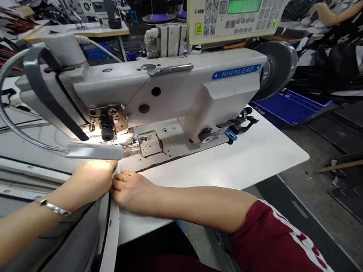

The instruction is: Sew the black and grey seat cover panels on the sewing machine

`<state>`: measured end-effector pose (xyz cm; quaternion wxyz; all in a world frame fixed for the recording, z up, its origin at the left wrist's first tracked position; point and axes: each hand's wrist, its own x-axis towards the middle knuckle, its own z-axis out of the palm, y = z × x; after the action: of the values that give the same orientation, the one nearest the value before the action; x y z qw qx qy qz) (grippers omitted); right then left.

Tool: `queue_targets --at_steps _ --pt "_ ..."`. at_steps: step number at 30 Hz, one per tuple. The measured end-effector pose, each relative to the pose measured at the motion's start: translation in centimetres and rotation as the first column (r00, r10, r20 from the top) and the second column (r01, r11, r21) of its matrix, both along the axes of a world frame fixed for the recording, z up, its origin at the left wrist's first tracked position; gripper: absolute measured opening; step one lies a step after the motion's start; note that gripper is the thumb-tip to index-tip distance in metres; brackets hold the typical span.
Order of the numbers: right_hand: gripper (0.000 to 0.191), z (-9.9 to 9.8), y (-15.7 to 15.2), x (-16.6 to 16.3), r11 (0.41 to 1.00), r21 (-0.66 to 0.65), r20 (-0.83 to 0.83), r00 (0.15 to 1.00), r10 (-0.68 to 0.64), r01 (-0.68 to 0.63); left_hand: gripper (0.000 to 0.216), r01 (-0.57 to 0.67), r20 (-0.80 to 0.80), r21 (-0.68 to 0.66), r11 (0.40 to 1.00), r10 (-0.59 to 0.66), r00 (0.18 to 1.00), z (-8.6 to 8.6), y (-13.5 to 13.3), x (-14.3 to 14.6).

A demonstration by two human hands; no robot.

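Pinching a white strip (111, 232) where their fingertips meet, the left hand (89, 182) and right hand (134, 191) rest side by side at the near edge of the worktop (256, 161). Both hands look closed on the strip, though lamp glare washes out the left fingers. The strip starts at the fingertips and runs toward the viewer, hanging over the worktop's near edge between the two forearms, with a dark line along its left side. A ring (126, 176) sits on a right finger and a metal bracelet (52, 207) circles the left wrist.

Just beyond the hands, a lamp (94, 150) on a bent gooseneck shines on them. Behind it stands the pale grey sewing machine (173, 92), its needle end to the left and its handwheel (279, 68) to the right. A control panel (236, 12) with a green display is mounted on top.

Farther right, past the worktop's edge, a blue crate (288, 106) lies low beside the machine. At the far right a person (339, 18) in dark patterned clothes works at another station. More machines stand on benches at the far left.
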<state>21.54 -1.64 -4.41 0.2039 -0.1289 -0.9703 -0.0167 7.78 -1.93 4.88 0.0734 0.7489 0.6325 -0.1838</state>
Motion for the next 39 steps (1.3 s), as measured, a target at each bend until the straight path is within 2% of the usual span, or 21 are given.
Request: queue_targets --at_steps 9,15,19,24,25,27,29,30,32,35,39 --pt "0.023 0.6 -0.1 0.3 1.0 -0.013 0.012 1.0 -0.01 0.01 0.036 -0.038 -0.032 0.132 0.991 0.043 0.999 -1.3 0.6 0.3" --pt "0.025 -0.1 -0.1 0.0 0.996 0.056 -0.019 0.997 -0.068 0.069 0.038 -0.043 -0.057 0.182 0.982 0.054 0.997 -1.8 0.9 0.4" --pt "0.025 -0.7 -0.1 -0.1 0.991 0.07 -0.045 0.993 -0.108 0.111 0.04 -0.003 -0.053 0.23 0.973 0.015 0.998 -2.2 1.0 0.6" --pt "0.023 -0.2 -0.3 0.0 0.996 0.054 -0.012 0.998 -0.07 0.07 0.035 -0.031 -0.038 0.264 0.964 0.042 0.998 -1.6 0.3 0.3" --pt "0.024 0.0 -0.4 0.1 0.997 0.053 -0.005 0.998 -0.058 0.058 0.034 -0.006 -0.03 0.275 0.961 0.015 0.999 -1.3 -0.1 -0.2" --pt "0.028 0.4 -0.8 0.3 0.998 0.047 -0.007 0.999 -0.05 0.05 0.038 0.109 0.024 0.307 0.945 -0.123 0.992 -0.7 -0.9 -1.7" --pt "0.03 0.6 -1.1 0.4 0.998 0.037 -0.019 0.999 -0.05 0.05 0.044 0.235 0.136 0.337 0.912 -0.294 0.946 -0.5 -1.5 -3.5" --pt "0.03 0.7 -1.2 0.3 0.998 0.036 -0.026 0.999 -0.047 0.048 0.046 0.259 0.193 0.347 0.901 -0.339 0.921 -0.6 -1.8 -4.3" --pt "0.028 0.8 -1.4 0.2 0.998 0.044 -0.028 0.999 -0.036 0.038 0.05 0.232 0.256 0.362 0.903 -0.335 0.907 -1.2 -2.2 -5.2" --pt "0.027 0.8 -1.7 0.1 0.996 0.074 -0.037 0.998 -0.054 0.057 0.049 0.14 0.257 0.413 0.9 -0.262 0.93 -2.4 -2.8 -4.7" --pt "0.028 0.7 -2.2 0.3 0.987 0.16 -0.08 0.997 -0.017 0.03 0.047 0.039 0.258 0.539 0.842 -0.209 0.943 -3.9 -3.9 -2.7"
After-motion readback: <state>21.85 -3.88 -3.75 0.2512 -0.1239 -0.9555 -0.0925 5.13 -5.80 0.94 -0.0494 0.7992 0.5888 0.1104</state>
